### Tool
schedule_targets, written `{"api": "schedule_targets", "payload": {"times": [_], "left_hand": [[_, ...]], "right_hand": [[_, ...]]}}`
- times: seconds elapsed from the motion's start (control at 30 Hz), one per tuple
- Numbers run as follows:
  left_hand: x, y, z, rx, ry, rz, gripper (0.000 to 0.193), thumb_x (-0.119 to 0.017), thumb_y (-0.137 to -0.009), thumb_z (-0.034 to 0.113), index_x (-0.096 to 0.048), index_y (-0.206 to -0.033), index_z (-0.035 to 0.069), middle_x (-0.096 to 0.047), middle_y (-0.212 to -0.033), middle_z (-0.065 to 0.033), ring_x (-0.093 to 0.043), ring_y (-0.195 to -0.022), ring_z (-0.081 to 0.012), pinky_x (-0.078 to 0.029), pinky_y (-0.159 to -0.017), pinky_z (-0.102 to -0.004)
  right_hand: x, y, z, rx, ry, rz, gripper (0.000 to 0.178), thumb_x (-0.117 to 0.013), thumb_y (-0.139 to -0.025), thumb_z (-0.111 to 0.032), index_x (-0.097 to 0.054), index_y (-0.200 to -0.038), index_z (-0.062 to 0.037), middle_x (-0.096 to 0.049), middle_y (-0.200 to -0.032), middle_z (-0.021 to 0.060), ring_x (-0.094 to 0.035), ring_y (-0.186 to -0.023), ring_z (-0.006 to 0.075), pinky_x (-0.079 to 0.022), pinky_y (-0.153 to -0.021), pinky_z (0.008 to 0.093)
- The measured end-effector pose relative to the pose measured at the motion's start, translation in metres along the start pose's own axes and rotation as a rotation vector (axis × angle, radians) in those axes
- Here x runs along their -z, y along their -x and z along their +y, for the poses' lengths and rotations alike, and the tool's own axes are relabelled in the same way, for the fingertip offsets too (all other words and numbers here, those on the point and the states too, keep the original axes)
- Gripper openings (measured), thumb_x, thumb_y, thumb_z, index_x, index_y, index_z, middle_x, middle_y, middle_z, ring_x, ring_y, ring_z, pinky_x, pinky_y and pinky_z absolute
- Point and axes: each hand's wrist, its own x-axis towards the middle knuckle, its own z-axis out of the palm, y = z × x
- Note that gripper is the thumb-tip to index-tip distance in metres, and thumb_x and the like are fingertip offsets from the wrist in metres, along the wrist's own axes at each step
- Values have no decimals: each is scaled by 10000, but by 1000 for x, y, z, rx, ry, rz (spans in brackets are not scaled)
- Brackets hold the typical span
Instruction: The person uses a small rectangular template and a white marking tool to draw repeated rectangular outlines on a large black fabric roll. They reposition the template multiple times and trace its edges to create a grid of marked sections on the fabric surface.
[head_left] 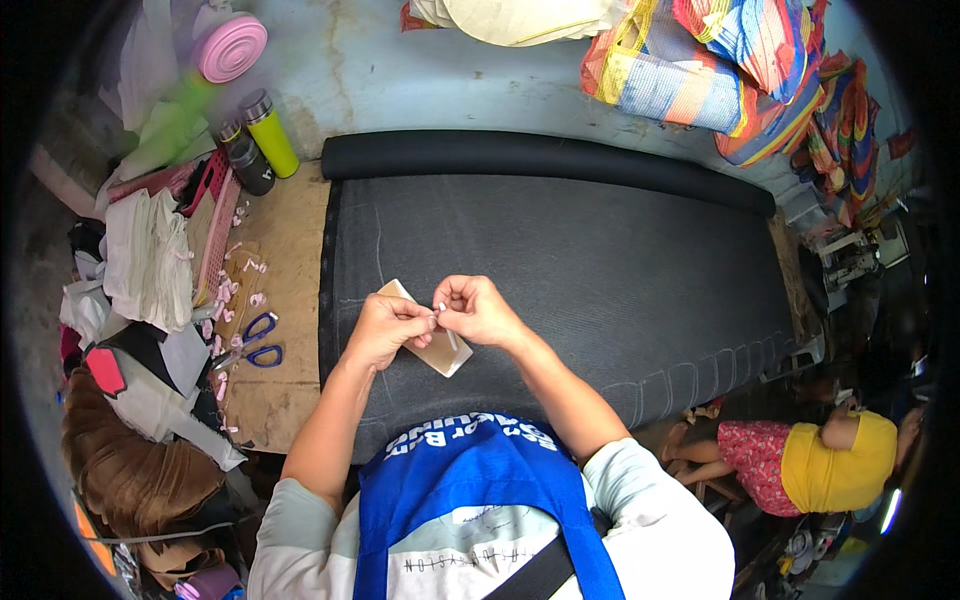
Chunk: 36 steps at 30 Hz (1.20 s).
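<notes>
Two hands meet just left of the middle of the frame, and I watch them from far off through the head camera. The left hand (383, 329) has its thumb and finger pressed together, but I can't tell what is between the tips. The right hand (477, 307) looks pinched on a tiny white bit (441, 307), right next to the left fingertips. For this fiddly finger work, I would pinch softly, so the bit does not snap or pop away. I would rest both wrists low and work over the flat tan card (440, 354), where a dropped bit is easy to find.

The white bit is short and pale, and too small for me to say what it is. The card is tan with white edges. It lies tilted under the hands, on the big dark cloth (600, 260). Thin pale lines run over the cloth. Blue-handled scissors (264, 356) lie on the wooden table (275, 215), left of the cloth.
</notes>
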Motion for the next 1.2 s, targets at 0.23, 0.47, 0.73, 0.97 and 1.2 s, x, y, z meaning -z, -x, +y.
{"api": "schedule_targets", "payload": {"times": [0.23, 0.47, 0.73, 0.97, 1.2], "left_hand": [[12, 1, -12, -59, -17, 125, 66, -657, -718, -29, -639, -760, -77, -621, -642, -117, -593, -534, -137, -483, -480, -226], [56, 19, -2, -52, -92, 220, 95, -661, -710, -23, -638, -784, -78, -629, -667, -114, -600, -544, -139, -494, -499, -231], [146, 41, 14, -66, -247, 388, 79, -625, -719, 4, -643, -764, -59, -627, -663, -107, -595, -546, -132, -481, -500, -229], [267, 23, 21, -488, -1315, 1007, 163, -642, -752, 148, -680, -789, -5, -661, -770, -145, -630, -667, -266, -492, -618, -366], [265, 26, 13, -91, -1589, 1193, 220, -691, -703, 223, -684, -750, 8, -646, -733, -169, -639, -729, -319, -496, -642, -396]], "right_hand": [[32, -17, 43, -37, 82, 464, 60, -559, -760, 37, -550, -738, -19, -602, -666, 43, -608, -595, 111, -487, -529, 227], [71, -22, 68, 127, 104, 637, 37, -559, -760, 23, -573, -764, -11, -615, -659, 31, -523, -537, 45, -401, -475, 191], [102, -32, 85, 123, 2, 800, 31, -554, -786, 13, -585, -791, 17, -634, -726, 80, -620, -650, 130, -485, -582, 235], [131, -15, 91, 99, 1031, 765, 311, -648, -682, -100, -648, -985, -25, -643, -975, 123, -605, -905, 280, -472, -841, 385], [110, 14, 85, -192, 1541, 403, 262, -685, -729, -196, -682, -961, -74, -626, -971, 99, -563, -963, 272, -465, -816, 378]]}}
